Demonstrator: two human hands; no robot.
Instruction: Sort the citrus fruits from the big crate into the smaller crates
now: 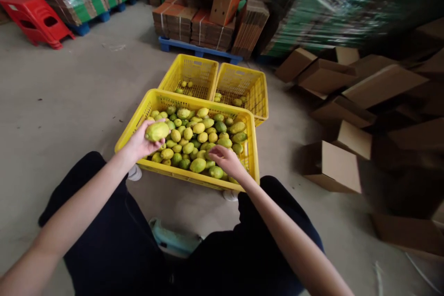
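Note:
My left hand (144, 141) is closed round a yellow-green lemon (157, 131), lifted above the left side of a large yellow crate (187, 176). Beneath both hands the crate holds many lemons, some bright yellow, such as one lemon (199, 128), others greener, such as a green lemon (220, 126). Over the right half of the pile is my right hand (226, 161), its fingers bent and drawn together close to the fruit. Whether something is between those fingertips is hidden from view.
Behind the large crate stand two smaller yellow crates, a left one (166, 74) and a right one (262, 95), each with a few lemons. Open cardboard boxes (340, 166) lie to the right. A red stool (38, 18) and a blue pallet (194, 48) of flattened cartons are farther back.

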